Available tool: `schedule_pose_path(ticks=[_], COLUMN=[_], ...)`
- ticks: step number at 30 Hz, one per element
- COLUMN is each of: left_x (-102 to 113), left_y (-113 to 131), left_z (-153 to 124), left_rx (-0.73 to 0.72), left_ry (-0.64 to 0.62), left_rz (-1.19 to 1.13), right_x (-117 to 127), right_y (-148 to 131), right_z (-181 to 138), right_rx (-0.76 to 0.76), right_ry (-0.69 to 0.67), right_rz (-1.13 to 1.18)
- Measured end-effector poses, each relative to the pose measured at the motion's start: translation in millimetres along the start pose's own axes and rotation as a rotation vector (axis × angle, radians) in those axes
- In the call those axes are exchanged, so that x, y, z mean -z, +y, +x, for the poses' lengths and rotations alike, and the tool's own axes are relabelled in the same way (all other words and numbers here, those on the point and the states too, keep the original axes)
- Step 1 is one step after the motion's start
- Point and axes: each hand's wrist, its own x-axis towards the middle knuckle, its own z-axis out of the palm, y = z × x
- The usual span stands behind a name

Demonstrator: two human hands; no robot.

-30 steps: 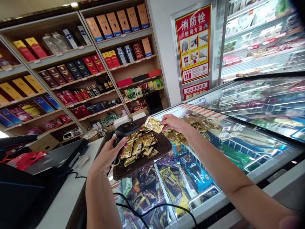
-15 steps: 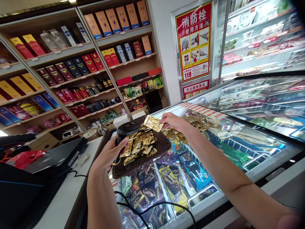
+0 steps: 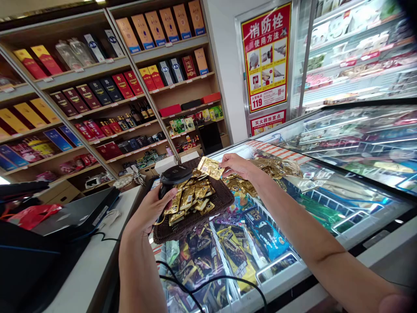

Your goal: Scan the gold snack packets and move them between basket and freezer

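My left hand [image 3: 155, 203] is wrapped round the handle of a black handheld barcode scanner [image 3: 176, 174], whose head points over a brown woven basket [image 3: 224, 198]. Several small gold packets [image 3: 190, 195] lie heaped in the basket. Between the fingertips of my right hand [image 3: 235, 165] is one gold packet [image 3: 210, 168], raised above the basket's far right side. More gold packets [image 3: 273, 167] are piled on the freezer's glass top, to the right beyond the basket and partly behind my right forearm.
A chest freezer [image 3: 276, 282] with wire baskets and wrapped ice creams stands beneath the glass. On the left is a white counter [image 3: 97, 261] with dark equipment. A black cable [image 3: 228, 278] loops across the front. Shelves [image 3: 137, 54] of boxed goods line the back wall.
The scanner's head has tilted slightly upward in my left hand. My right hand and its gold packet have barely shifted.
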Motion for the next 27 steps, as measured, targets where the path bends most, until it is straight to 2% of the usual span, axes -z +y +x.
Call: schedule_pose_path(ticks=[24,27], left_x=[-2.4,-2.3], left_y=[-1.2,0.1], left_z=[3.4,2.4], left_rx=[0.033,0.036], left_ry=[-0.041,-0.032], left_rz=[-0.050,-0.044], right_x=[5.6,10.7], right_y=[-0.6,1.1], right_z=[1.5,3.9], right_rx=[0.005,0.015], right_ry=[0.016,0.059], right_rz=[-0.046,-0.090])
